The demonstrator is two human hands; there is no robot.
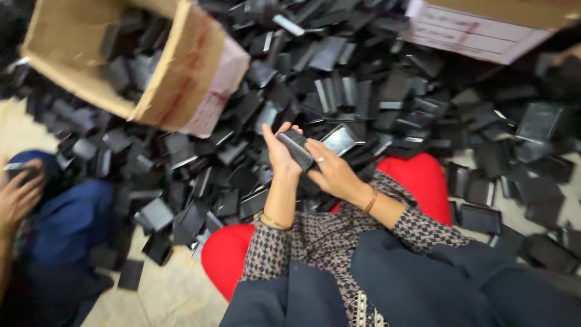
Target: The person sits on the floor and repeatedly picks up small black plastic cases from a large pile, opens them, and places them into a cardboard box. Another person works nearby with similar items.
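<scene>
Two hands meet over the lap, both closed on one small black ribbed plastic part (296,148). The left hand (279,158) wraps its lower end with the fingers curled tight, while the right hand (331,172), a ring on one finger, presses on it from the side. Below them lie patterned sleeves, a dark cloth and red trousers (423,175). Beyond the knees spreads a deep heap of black plastic parts (363,91), loose and overlapping on the pale floor (175,297). A tipped cardboard box (175,72) rests on the heap at upper left, and a second box (478,30) at upper right. At far left another person's hand (18,194) holds a part too. I judge the held piece could slip and vanish among its look-alikes, since the grip is narrow and the heap is close.
</scene>
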